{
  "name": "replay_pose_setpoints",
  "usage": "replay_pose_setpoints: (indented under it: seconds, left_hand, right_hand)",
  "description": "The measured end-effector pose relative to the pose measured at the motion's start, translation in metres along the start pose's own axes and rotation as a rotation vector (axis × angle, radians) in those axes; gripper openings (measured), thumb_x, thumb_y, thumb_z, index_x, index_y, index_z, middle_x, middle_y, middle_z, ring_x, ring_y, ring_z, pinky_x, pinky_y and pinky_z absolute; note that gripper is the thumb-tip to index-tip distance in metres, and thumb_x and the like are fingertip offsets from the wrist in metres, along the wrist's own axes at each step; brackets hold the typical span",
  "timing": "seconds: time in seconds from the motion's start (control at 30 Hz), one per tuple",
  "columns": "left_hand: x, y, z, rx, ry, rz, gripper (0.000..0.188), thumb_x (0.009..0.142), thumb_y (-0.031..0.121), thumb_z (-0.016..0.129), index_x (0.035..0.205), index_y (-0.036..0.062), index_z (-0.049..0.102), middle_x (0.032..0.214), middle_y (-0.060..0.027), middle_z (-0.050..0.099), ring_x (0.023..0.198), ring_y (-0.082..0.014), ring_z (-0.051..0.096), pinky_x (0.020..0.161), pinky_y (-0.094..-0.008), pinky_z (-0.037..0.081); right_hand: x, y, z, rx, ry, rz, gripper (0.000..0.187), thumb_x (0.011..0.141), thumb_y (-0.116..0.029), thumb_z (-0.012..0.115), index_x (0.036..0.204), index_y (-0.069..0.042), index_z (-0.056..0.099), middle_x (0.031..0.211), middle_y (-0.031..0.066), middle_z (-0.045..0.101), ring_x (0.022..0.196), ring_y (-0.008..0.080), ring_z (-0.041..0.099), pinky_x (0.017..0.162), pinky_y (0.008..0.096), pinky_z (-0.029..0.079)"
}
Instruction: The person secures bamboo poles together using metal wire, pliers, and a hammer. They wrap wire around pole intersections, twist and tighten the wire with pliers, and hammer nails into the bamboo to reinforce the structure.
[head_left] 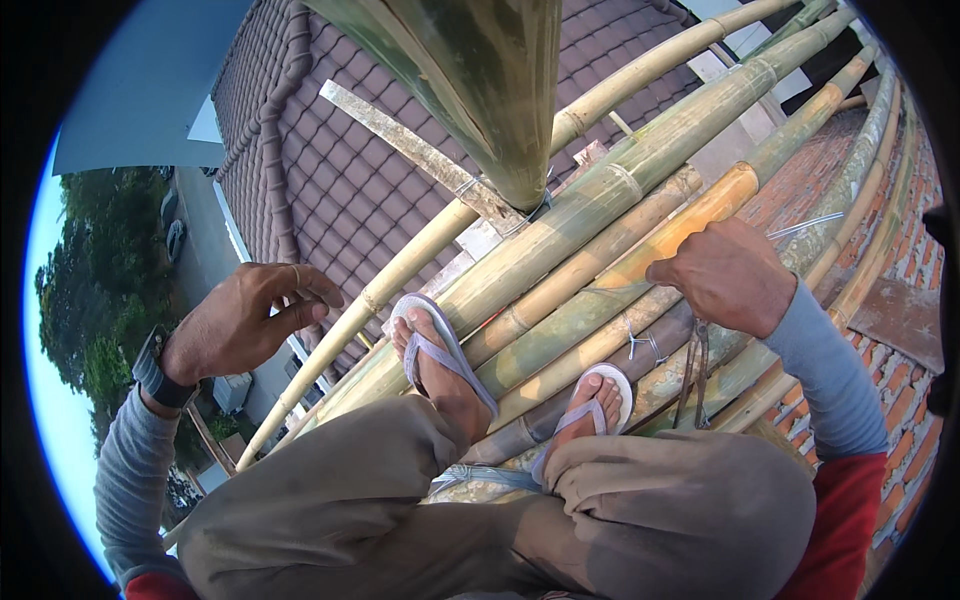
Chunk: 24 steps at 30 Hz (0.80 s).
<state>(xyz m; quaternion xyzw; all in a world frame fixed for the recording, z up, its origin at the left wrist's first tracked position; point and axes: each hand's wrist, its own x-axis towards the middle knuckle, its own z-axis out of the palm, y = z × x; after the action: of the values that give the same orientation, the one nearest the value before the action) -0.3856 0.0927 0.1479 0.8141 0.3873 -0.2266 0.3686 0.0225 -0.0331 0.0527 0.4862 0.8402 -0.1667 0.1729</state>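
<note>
My left hand [255,320] hovers at the left beside a thin bamboo pole, its thumb apart from loosely curled fingers and nothing visible in it. Over the bamboo poles [600,200] on the right, my right hand [725,275] is closed. Thin pale wire [808,226] sticks out past its far side, seemingly from the grip; the palm is hidden. Just below that hand is a rusty pincer-like tool [693,375] with two legs pointing down; whether the hand holds it I cannot tell. A tied wire [640,345] loops round a pole near my right foot.
My feet in sandals [440,350] stand on the bamboo. A thick green bamboo post [500,100] rises ahead, beside a rough wooden strip [410,150]. Tiled roof [340,190] lies beyond, a brick surface [900,400] at right. A road [205,230] and trees [100,290] show far below left.
</note>
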Motion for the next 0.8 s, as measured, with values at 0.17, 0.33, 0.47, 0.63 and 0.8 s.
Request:
replay_pose_setpoints:
  seconds: [0.17,0.33,0.47,0.63,0.8]
  left_hand:
    - [0.034,0.002,0.007,0.095,-0.036,0.125,0.026,0.104,0.019,0.059,0.119,-0.0009,0.067,0.103,-0.0173,0.076,0.093,-0.0254,0.075,0.082,-0.0408,0.061]
    - [-0.038,0.007,-0.015,0.231,0.140,0.136,0.028,0.106,0.024,0.055,0.121,0.0037,0.068,0.103,-0.0137,0.076,0.091,-0.0262,0.075,0.083,-0.0434,0.061]
    - [-0.140,0.011,-0.046,0.309,0.223,-0.215,0.031,0.105,0.026,0.054,0.124,0.0079,0.070,0.110,-0.0100,0.076,0.100,-0.0251,0.074,0.092,-0.0428,0.058]
    - [-0.202,0.014,-0.046,0.374,0.242,-0.299,0.035,0.106,0.029,0.053,0.126,0.0063,0.069,0.110,-0.0113,0.077,0.097,-0.0227,0.075,0.093,-0.0411,0.059]
    - [-0.194,0.017,-0.048,0.359,0.192,-0.312,0.036,0.106,0.031,0.052,0.128,0.0069,0.069,0.111,-0.0131,0.077,0.100,-0.0241,0.075,0.094,-0.0417,0.059]
  right_hand:
    - [0.017,0.010,0.009,-0.005,0.088,-0.117,0.024,0.083,-0.014,0.061,0.102,-0.016,0.075,0.069,0.0109,0.069,0.070,0.0310,0.072,0.064,0.0457,0.054]
    - [0.045,-0.003,0.029,0.014,0.067,-0.176,0.012,0.081,-0.013,0.062,0.085,-0.009,0.072,0.074,0.0162,0.071,0.076,0.0354,0.072,0.071,0.0488,0.055]
    - [0.073,-0.030,0.042,-0.098,0.037,-0.185,0.014,0.079,-0.013,0.064,0.084,-0.014,0.076,0.073,0.0161,0.071,0.073,0.0353,0.072,0.069,0.0464,0.056]
    - [0.086,-0.021,0.039,0.014,0.055,-0.256,0.012,0.078,-0.014,0.070,0.083,-0.015,0.080,0.080,0.0146,0.074,0.073,0.0356,0.071,0.072,0.0469,0.057]
    - [0.074,-0.011,0.045,0.144,0.079,-0.179,0.012,0.080,-0.014,0.070,0.085,-0.014,0.081,0.083,0.0158,0.074,0.075,0.0367,0.070,0.074,0.0479,0.057]
